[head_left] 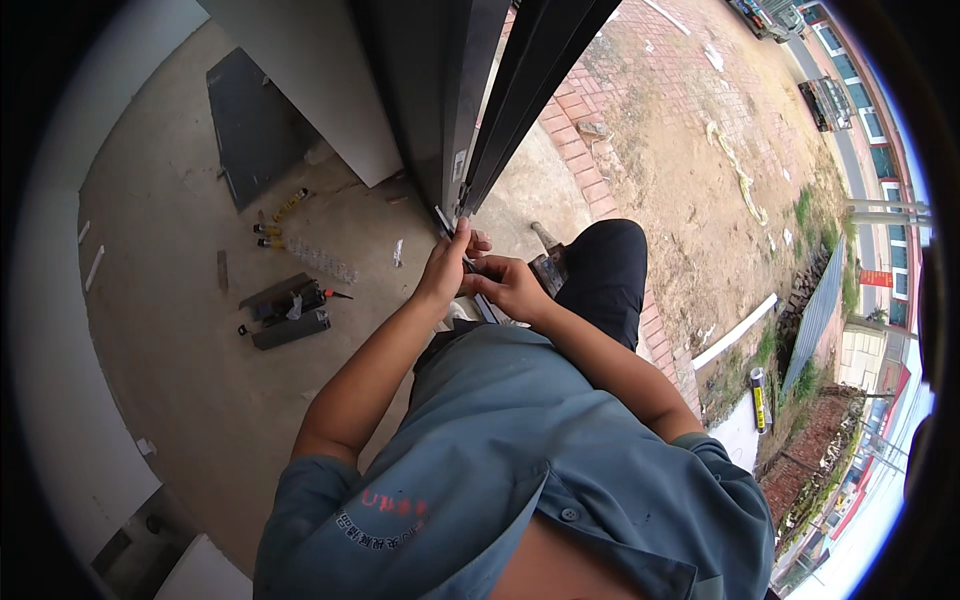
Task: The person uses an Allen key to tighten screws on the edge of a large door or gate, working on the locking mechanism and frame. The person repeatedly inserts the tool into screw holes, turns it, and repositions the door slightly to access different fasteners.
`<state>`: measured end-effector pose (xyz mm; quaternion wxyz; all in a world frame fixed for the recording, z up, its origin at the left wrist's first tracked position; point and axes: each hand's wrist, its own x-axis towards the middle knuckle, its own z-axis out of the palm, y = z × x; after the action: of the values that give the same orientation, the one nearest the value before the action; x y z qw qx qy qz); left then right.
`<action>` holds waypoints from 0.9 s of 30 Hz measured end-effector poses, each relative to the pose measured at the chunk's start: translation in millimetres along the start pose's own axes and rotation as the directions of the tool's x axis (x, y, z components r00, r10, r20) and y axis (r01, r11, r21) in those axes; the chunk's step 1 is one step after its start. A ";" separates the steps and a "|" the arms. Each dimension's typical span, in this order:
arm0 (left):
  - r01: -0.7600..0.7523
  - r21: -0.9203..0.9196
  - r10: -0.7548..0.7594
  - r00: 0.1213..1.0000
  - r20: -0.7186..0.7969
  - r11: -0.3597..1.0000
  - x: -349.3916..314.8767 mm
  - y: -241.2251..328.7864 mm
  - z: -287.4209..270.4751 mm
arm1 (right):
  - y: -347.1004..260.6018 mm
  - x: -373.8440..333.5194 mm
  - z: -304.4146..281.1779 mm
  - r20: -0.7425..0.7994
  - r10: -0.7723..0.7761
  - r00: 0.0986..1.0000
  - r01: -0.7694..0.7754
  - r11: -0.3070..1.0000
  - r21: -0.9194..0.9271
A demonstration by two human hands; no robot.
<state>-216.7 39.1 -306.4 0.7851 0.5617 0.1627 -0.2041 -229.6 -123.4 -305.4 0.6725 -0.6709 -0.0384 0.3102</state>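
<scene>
Both hands meet at the edge of a dark metal frame (425, 110), just above my lap. My left hand (445, 265) is closed around a thin, narrow strip (484, 306) that runs down between my hands. Its thumb points up towards the lock-like fitting on the frame. Close beside it, my right hand (510, 288) pinches with bent fingers at the same strip. Something small and dark shows between the fingertips, too small to name. A second dark upright profile (530, 70) stands right of the frame, with a narrow gap between them.
An open toolbox (285, 310) and yellow-labelled cans or tubes (290, 205) lie on the concrete floor at left, near a dark panel (255, 125). A brick-edged threshold (580, 160) leads to bare ground at right, where a white bar (735, 330) and a yellow-labelled tube (758, 400) lie.
</scene>
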 end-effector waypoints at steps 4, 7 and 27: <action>0.077 -0.050 -0.077 0.997 -0.001 0.996 5.6 -46.1 -2.8 | -7.3 1.4 -33.6 -0.141 0.114 0.983 -0.137 0.976 -0.166; 0.106 0.071 -0.103 0.993 -0.054 0.992 21.4 -103.4 -9.1 | -11.6 1.1 -69.6 -0.276 0.146 0.950 -0.204 0.960 -0.194; -0.024 0.756 0.158 0.982 -0.105 0.655 118.4 -240.0 72.1 | 18.8 0.5 -237.8 -0.069 -0.290 0.954 -0.065 0.022 -0.998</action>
<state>-233.3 -114.2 -536.7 0.4766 0.8574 0.0986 -0.1671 -124.9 -333.8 -346.0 0.0368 -0.9756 -0.2102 0.0519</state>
